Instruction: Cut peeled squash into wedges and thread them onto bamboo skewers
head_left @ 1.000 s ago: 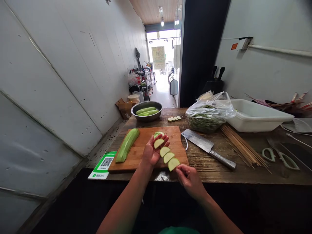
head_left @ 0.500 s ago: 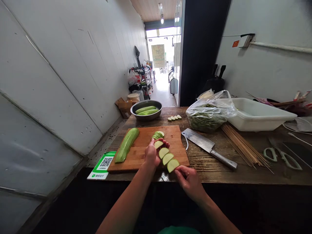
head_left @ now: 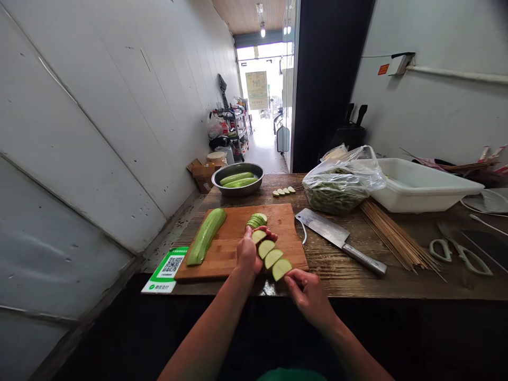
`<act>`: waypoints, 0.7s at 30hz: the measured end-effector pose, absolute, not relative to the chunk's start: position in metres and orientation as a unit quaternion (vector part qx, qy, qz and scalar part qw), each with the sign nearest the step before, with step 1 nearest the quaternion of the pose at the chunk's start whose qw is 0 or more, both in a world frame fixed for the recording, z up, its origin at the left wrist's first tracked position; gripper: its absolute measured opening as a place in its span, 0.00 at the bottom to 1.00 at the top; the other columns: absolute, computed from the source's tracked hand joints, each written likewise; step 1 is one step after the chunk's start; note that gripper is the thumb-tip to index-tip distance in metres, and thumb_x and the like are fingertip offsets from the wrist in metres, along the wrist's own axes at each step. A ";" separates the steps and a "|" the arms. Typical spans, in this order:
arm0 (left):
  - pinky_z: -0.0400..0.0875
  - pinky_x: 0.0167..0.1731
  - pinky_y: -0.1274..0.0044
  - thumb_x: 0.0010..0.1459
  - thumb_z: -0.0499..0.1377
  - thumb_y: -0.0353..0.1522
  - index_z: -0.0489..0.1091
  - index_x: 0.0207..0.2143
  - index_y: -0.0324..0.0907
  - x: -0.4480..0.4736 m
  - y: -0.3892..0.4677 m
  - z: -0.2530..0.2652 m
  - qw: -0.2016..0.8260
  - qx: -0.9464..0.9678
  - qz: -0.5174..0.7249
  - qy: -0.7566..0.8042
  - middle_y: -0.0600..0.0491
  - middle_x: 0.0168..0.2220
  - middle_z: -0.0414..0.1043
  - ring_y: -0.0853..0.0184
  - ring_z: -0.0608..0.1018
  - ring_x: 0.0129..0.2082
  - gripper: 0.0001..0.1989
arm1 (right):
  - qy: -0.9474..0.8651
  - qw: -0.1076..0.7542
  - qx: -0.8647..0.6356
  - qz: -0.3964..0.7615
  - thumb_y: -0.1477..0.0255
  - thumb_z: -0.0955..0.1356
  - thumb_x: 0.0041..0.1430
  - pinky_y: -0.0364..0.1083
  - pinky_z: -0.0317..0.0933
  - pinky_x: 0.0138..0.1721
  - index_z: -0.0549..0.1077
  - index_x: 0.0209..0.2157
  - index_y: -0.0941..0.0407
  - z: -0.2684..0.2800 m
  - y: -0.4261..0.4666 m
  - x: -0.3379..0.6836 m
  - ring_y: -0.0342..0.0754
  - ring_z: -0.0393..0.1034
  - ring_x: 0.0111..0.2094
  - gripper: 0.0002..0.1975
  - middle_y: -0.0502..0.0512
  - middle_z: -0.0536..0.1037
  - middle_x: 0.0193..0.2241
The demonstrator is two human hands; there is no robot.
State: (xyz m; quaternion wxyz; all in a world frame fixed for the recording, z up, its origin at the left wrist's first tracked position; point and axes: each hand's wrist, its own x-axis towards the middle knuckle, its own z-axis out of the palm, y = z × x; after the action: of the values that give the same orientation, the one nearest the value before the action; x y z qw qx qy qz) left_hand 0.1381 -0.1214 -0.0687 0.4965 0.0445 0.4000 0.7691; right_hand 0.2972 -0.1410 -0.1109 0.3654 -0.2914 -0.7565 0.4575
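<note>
Half-round zucchini slices (head_left: 273,259) hang in a spaced row between my hands, like pieces threaded on a skewer, though the stick itself hardly shows. My left hand (head_left: 248,251) curls around the upper end and grips the top slice. At the lower end, the fingertips of my right hand (head_left: 305,290) pinch together against the lowest slice, where the skewer end would be. Beneath is a wooden cutting board (head_left: 230,248). On it lie a long piece of zucchini (head_left: 207,236) with its cut face down and a fanned stack of slices (head_left: 256,219) just beyond my left hand.
A cleaver (head_left: 337,238) lies right of the board, beside bamboo skewers (head_left: 397,238) and scissors (head_left: 460,251). Behind are a metal bowl (head_left: 257,182) of zucchini, a row of slices (head_left: 284,191), a plastic bag (head_left: 337,193) of greens and a white tub (head_left: 432,196). A QR-code card (head_left: 169,270) sits front left.
Hardly anything differs. Both hands and the row of zucchini slices keep their places, while the camera view has shifted very slightly.
</note>
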 end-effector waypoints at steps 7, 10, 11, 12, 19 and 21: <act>0.72 0.33 0.67 0.60 0.44 0.39 0.67 0.26 0.34 0.142 -0.122 -0.068 0.503 0.038 0.767 0.397 0.47 0.22 0.68 0.65 0.75 0.24 0.21 | -0.750 0.359 -0.298 0.469 0.67 0.60 0.58 0.39 0.51 0.21 0.71 0.25 0.59 -0.112 -0.140 0.297 0.41 0.58 0.20 0.14 0.50 0.67 0.19; 0.72 0.34 0.68 0.60 0.43 0.40 0.67 0.25 0.34 0.144 -0.122 -0.070 0.516 0.041 0.763 0.387 0.47 0.22 0.68 0.66 0.74 0.23 0.22 | -0.749 0.357 -0.297 0.472 0.67 0.60 0.58 0.39 0.51 0.21 0.71 0.26 0.59 -0.112 -0.140 0.297 0.41 0.58 0.20 0.14 0.50 0.67 0.19; 0.72 0.34 0.68 0.60 0.42 0.40 0.67 0.25 0.34 0.144 -0.122 -0.070 0.517 0.040 0.763 0.385 0.47 0.22 0.68 0.66 0.74 0.23 0.22 | -0.749 0.357 -0.296 0.473 0.67 0.60 0.58 0.39 0.51 0.21 0.71 0.26 0.59 -0.111 -0.140 0.297 0.41 0.58 0.20 0.14 0.50 0.67 0.19; 0.72 0.34 0.68 0.60 0.43 0.40 0.67 0.25 0.34 0.145 -0.122 -0.070 0.518 0.039 0.764 0.384 0.46 0.22 0.68 0.66 0.74 0.23 0.22 | -0.748 0.359 -0.296 0.473 0.67 0.60 0.58 0.39 0.51 0.21 0.71 0.26 0.59 -0.111 -0.140 0.297 0.41 0.58 0.20 0.14 0.50 0.67 0.19; 0.72 0.33 0.68 0.59 0.45 0.43 0.68 0.33 0.33 0.137 -0.126 -0.065 0.544 0.075 0.747 0.373 0.42 0.29 0.71 0.62 0.76 0.30 0.23 | -0.727 0.389 -0.295 0.483 0.65 0.61 0.58 0.39 0.51 0.20 0.71 0.26 0.59 -0.112 -0.139 0.296 0.41 0.57 0.19 0.14 0.49 0.66 0.18; 0.72 0.34 0.70 0.59 0.46 0.42 0.68 0.36 0.34 0.136 -0.130 -0.064 0.546 0.100 0.741 0.378 0.43 0.33 0.72 0.63 0.76 0.32 0.21 | -0.711 0.410 -0.306 0.483 0.64 0.61 0.58 0.39 0.51 0.20 0.71 0.27 0.59 -0.114 -0.138 0.295 0.41 0.57 0.19 0.15 0.49 0.66 0.18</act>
State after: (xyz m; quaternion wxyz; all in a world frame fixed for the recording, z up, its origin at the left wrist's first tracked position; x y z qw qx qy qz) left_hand 0.1359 -0.1296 -0.0635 0.5457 0.0997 0.3782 0.7411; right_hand 0.2950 -0.1382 -0.1145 0.4099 -0.3056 -0.7108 0.4831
